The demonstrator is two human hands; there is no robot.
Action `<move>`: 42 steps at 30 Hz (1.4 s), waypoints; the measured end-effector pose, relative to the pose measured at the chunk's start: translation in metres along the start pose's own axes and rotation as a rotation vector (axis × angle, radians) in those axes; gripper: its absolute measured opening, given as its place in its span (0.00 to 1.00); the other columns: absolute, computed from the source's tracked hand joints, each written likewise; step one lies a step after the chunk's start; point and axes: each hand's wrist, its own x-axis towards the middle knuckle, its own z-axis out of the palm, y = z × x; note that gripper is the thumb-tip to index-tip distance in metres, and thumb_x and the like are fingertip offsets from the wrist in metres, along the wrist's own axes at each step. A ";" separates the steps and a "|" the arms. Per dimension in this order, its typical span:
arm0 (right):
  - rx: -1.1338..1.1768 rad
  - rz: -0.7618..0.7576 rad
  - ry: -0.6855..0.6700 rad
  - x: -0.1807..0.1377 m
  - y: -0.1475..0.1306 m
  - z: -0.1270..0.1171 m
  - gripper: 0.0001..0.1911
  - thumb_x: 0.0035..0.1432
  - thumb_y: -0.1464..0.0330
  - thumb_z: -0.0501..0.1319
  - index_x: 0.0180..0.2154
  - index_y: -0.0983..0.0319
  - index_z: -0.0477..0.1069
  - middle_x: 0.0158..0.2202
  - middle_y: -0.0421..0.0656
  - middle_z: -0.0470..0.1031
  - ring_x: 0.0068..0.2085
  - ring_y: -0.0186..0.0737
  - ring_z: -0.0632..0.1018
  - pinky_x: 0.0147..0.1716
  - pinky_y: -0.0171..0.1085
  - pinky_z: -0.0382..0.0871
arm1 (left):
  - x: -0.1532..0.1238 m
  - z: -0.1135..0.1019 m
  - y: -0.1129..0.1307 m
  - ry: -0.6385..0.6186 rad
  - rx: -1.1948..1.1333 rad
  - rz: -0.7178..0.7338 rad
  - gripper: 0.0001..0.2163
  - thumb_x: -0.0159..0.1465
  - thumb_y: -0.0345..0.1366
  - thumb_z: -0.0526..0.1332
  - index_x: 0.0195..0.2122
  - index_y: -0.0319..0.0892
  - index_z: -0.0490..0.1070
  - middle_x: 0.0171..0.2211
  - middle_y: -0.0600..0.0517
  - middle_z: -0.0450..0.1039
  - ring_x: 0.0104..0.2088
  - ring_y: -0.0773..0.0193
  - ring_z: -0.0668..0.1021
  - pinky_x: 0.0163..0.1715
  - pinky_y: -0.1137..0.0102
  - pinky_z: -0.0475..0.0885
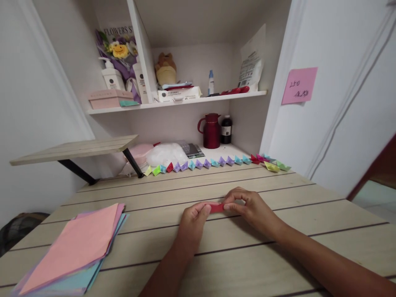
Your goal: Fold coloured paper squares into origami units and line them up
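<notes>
Between my two hands, low over the middle of the wooden table, is a small folded strip of red paper [217, 207]. My left hand [194, 218] pinches its left end between thumb and fingers. At the right end, my right hand [244, 206] grips it with the thumb and curled fingers. The parts of the paper under the fingertips are hidden. A row of small folded paper boats [199, 164] in purple, blue, red, green and yellow runs along the far edge of the table.
A stack of coloured paper sheets [72, 243], pink on top, lies at the left. Behind it stands a raised wooden stand [77, 147] on black legs. A dark red jug [212, 131] and a dark bottle [226, 129] stand under the shelf [185, 101].
</notes>
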 end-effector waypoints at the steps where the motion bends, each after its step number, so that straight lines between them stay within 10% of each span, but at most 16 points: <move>1: -0.014 -0.005 -0.001 0.000 0.001 0.000 0.06 0.55 0.67 0.63 0.27 0.59 0.76 0.33 0.42 0.78 0.40 0.43 0.75 0.43 0.42 0.66 | 0.000 -0.001 0.001 0.017 0.028 -0.001 0.16 0.65 0.43 0.54 0.41 0.40 0.78 0.42 0.48 0.79 0.47 0.56 0.77 0.54 0.62 0.66; 7: -0.143 -0.012 -0.084 0.004 0.013 0.005 0.06 0.54 0.68 0.64 0.25 0.58 0.75 0.31 0.41 0.79 0.39 0.43 0.75 0.42 0.41 0.66 | 0.000 -0.008 -0.007 0.270 0.181 -0.018 0.15 0.65 0.44 0.53 0.46 0.41 0.70 0.46 0.45 0.74 0.47 0.56 0.76 0.51 0.61 0.67; 15: -0.147 0.006 -0.131 0.004 0.020 0.008 0.05 0.53 0.71 0.63 0.32 0.57 0.77 0.34 0.41 0.80 0.40 0.43 0.75 0.42 0.40 0.66 | 0.000 -0.003 -0.023 0.088 0.474 0.235 0.15 0.52 0.22 0.59 0.39 0.45 0.67 0.47 0.49 0.64 0.44 0.61 0.73 0.47 0.64 0.69; 26: -0.105 0.001 -0.131 0.005 0.019 0.007 0.12 0.52 0.72 0.62 0.40 0.56 0.75 0.36 0.40 0.78 0.40 0.43 0.76 0.42 0.41 0.67 | 0.003 0.005 -0.013 0.046 0.963 0.136 0.10 0.56 0.22 0.57 0.33 0.46 0.67 0.38 0.53 0.72 0.42 0.59 0.72 0.42 0.64 0.63; 42: -0.231 -0.073 -0.134 0.006 0.021 0.004 0.06 0.51 0.75 0.60 0.29 0.58 0.69 0.34 0.40 0.76 0.38 0.42 0.74 0.40 0.38 0.65 | 0.006 0.003 -0.021 0.103 0.967 0.164 0.09 0.55 0.21 0.57 0.30 0.44 0.65 0.33 0.53 0.72 0.38 0.60 0.71 0.40 0.67 0.63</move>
